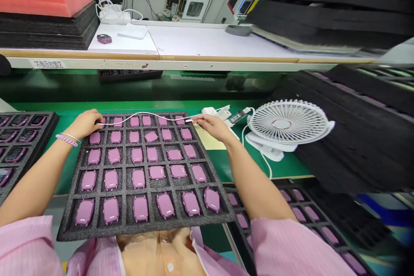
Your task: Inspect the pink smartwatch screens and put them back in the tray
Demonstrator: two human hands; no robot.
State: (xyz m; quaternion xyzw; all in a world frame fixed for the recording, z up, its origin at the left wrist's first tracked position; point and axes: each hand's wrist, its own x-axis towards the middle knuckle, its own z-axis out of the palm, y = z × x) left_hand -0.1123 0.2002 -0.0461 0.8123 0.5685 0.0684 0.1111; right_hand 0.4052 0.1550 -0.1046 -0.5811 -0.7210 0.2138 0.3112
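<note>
A black foam tray with a grid of pockets lies in front of me, and each pocket holds a pink oval device. My left hand is closed on one end of a thin white cable at the tray's far left corner. My right hand pinches the other end at the far right corner. The cable stretches in a low arc over the tray's back row.
A white desk fan stands right of the tray on the green mat. Another foam tray with devices sits at the left, more trays lower right. Black foam sheets pile up at the right. A shelf runs behind.
</note>
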